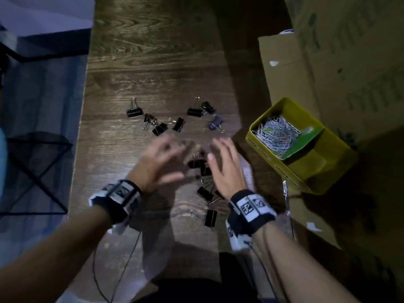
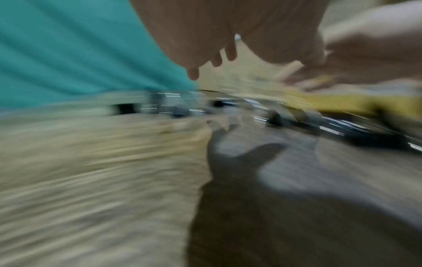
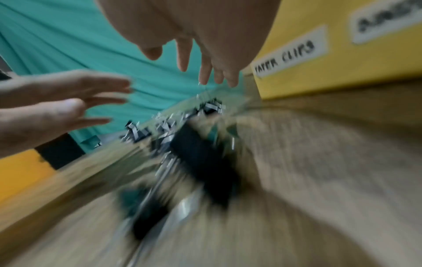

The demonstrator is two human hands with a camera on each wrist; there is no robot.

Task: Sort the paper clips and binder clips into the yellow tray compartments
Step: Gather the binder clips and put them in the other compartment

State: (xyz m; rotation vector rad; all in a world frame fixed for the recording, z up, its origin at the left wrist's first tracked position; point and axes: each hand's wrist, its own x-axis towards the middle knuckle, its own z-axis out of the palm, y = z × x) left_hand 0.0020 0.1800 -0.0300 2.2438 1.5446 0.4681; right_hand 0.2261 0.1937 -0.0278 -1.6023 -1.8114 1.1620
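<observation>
A dark wood-grain desk [image 1: 153, 62] carries scattered black binder clips [image 1: 134, 111], a yellow tray [image 1: 258, 138] at its right edge holding paper clips [image 1: 275, 134], and cardboard boxes [image 1: 288, 79] beside the tray.

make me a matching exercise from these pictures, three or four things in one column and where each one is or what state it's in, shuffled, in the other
Things
1. paper clips
2. binder clips
3. left hand
4. yellow tray

Places or states
A. scattered loose on the wooden table
B. at the table's right side, beside cardboard boxes
C. piled in one tray compartment
D. open, fingers spread above the table

Pairs: 1-C, 2-A, 3-D, 4-B
</observation>
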